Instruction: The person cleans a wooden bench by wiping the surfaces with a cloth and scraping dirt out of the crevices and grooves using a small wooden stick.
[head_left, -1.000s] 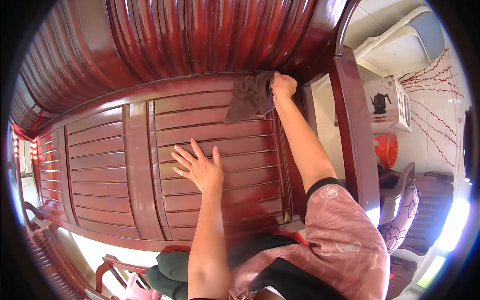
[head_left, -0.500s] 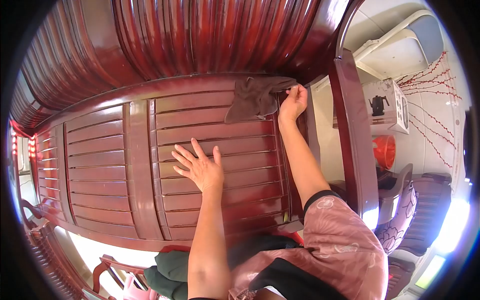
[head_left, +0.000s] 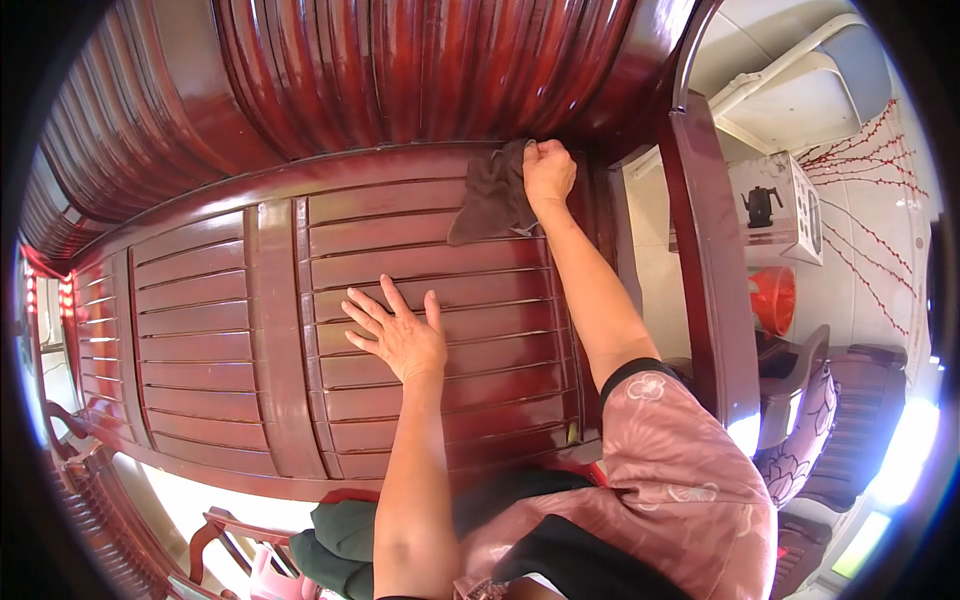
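Note:
A dark brown cloth (head_left: 488,195) lies crumpled on the slatted wooden bench seat (head_left: 200,345), near its back right corner. My right hand (head_left: 549,175) is closed on the cloth's right end, close to the foot of the backrest. Spread flat on the seat slats, my left hand (head_left: 405,338) has its fingers apart and holds nothing. It rests to the front left of the cloth, apart from it.
The ribbed backrest (head_left: 420,75) rises behind the seat, and a wooden armrest (head_left: 712,270) bounds it at right. Beyond stand a box with a kettle picture (head_left: 775,210), a red bin (head_left: 773,300) and a folding chair (head_left: 800,95). A pink stool (head_left: 275,575) is at lower left.
My right hand has moved left and slightly toward the backrest, bunching the cloth's right end, which was stretched out to the right before. My left hand has stayed in place.

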